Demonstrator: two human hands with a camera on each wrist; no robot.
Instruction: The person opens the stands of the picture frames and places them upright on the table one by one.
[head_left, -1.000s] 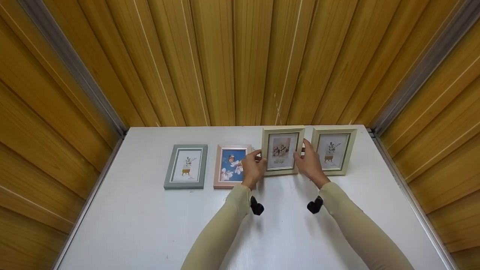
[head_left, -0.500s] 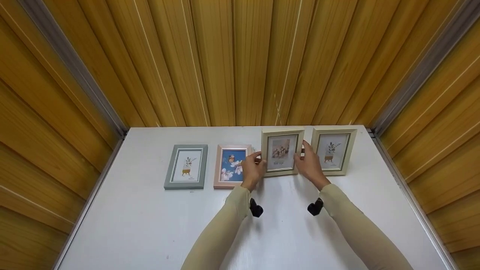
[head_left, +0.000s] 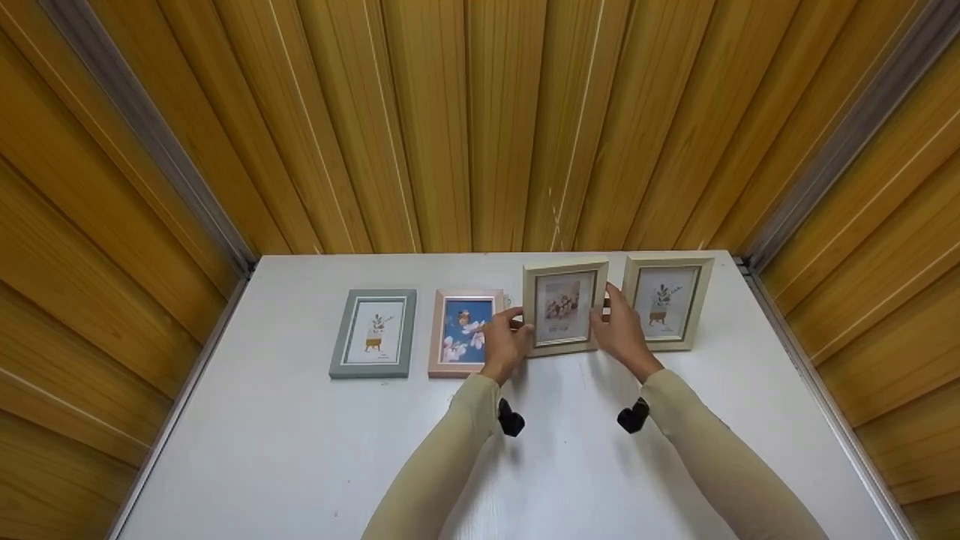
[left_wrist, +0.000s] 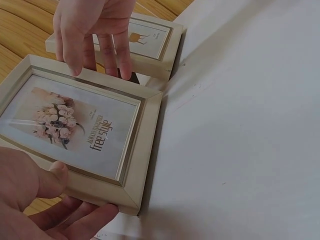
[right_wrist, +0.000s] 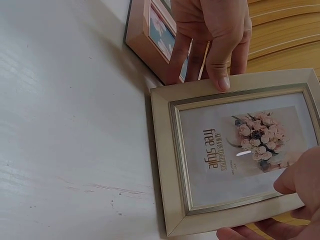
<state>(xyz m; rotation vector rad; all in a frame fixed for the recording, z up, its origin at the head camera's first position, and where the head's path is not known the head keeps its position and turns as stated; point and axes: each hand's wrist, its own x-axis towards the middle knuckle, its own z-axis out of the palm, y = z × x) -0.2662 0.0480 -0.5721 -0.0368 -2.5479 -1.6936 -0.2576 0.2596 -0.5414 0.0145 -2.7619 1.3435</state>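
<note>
A cream picture frame (head_left: 564, 306) with a rose bouquet print stands upright between the two hands, near the back of the white table. My left hand (head_left: 505, 343) grips its left edge, thumb on the front and fingers behind, as the left wrist view shows. On the opposite edge my right hand (head_left: 619, 330) holds it the same way, its thumb (right_wrist: 286, 183) over the front. To the right stands a second cream picture frame (head_left: 696, 306) with a potted plant print. A pink picture frame (head_left: 436, 337) with a blue flower print is partly hidden behind my left hand.
At the left of the row is a grey-green picture frame (head_left: 409, 334) with a plant print. The white table (head_left: 300, 450) runs back to a wall of wooden slats (head_left: 427, 127). Grey metal posts (head_left: 180, 165) mark the corners.
The held picture frame has turned slightly and its top edge has come a little toward me. Both hands keep their hold, and the other picture frames stay in place.
</note>
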